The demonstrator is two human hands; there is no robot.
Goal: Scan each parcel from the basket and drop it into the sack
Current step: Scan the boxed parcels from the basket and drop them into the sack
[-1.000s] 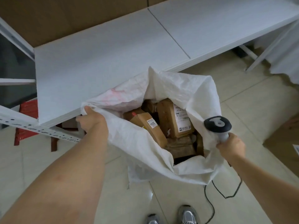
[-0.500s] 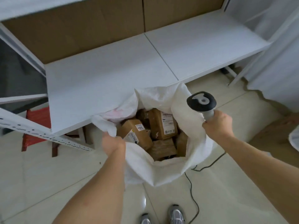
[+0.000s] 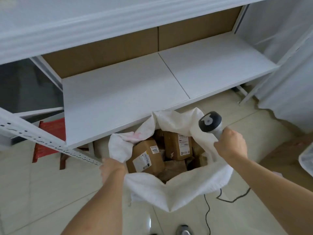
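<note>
A white woven sack [image 3: 171,190] stands open on the floor in front of me, below a shelf. Inside lie several brown parcels with white labels, among them one at the left [image 3: 145,157] and one further back [image 3: 178,145]. My left hand [image 3: 112,168] grips the sack's left rim. My right hand [image 3: 231,145] holds a black and grey barcode scanner [image 3: 210,123] by its handle and pinches the sack's right rim with it. The scanner's black cable [image 3: 207,211] trails over the floor. No basket is in view.
A white metal rack with a low shelf [image 3: 135,92] stands just behind the sack; its perforated post [image 3: 45,139] slants at the left. A red stool [image 3: 50,138] sits under the rack. A brown box [image 3: 288,153] and a white bin's edge [image 3: 307,158] lie at the right. My shoe [image 3: 183,231] shows below.
My view has tilted up, showing more of the rack. Both hands have drawn the sack's rim inward and upward, and the sack's mouth is narrower; my left hand moved right along the rim.
</note>
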